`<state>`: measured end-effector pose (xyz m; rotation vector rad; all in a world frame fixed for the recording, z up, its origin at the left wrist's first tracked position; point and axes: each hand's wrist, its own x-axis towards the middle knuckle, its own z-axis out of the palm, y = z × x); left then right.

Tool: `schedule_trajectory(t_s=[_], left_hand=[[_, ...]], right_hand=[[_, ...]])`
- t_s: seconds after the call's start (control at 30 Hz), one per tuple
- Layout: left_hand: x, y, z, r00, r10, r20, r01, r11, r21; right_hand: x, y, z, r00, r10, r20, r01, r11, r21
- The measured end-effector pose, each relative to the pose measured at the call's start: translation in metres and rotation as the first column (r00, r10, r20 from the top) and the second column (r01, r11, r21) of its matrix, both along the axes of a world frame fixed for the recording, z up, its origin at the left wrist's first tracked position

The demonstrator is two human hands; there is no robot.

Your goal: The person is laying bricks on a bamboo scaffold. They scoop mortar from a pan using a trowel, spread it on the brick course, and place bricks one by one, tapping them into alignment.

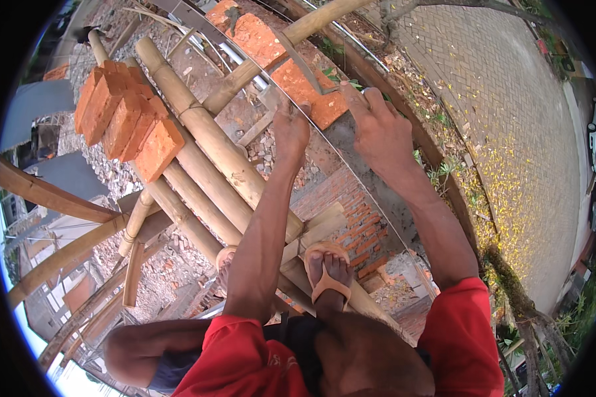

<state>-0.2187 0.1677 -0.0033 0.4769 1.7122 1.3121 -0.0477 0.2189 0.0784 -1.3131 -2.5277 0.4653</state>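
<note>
My right hand (381, 135) grips a trowel (301, 59), its long blade lying over an orange brick (314, 109) on the wall top. My left hand (291, 132) has curled fingers at that brick's lower-left edge, beside a taut string (364, 185); whatever they hold is hidden. Farther along the same row lies another brick (251, 40) with a bit of grey mortar near it. Grey mortar (347, 142) also covers the wall top below the bricks.
I squat on tied bamboo poles (198, 132) high above rubble. A stack of bricks (126, 112) rests on the poles at left. A bamboo pole crosses the wall above my hands. Branches (530, 311) and a paved lane (510, 132) lie to the right.
</note>
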Motion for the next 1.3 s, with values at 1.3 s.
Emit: schedule_trajectory(t_s=[1.3], left_hand=[[0.015, -0.006, -0.006, -0.009, -0.418, -0.908, 0.535, 0.765, -0.357]], right_hand=[[0.04, 0.066, -0.135, 0.982, -0.171, 0.08, 0.188, 0.913, -0.362]])
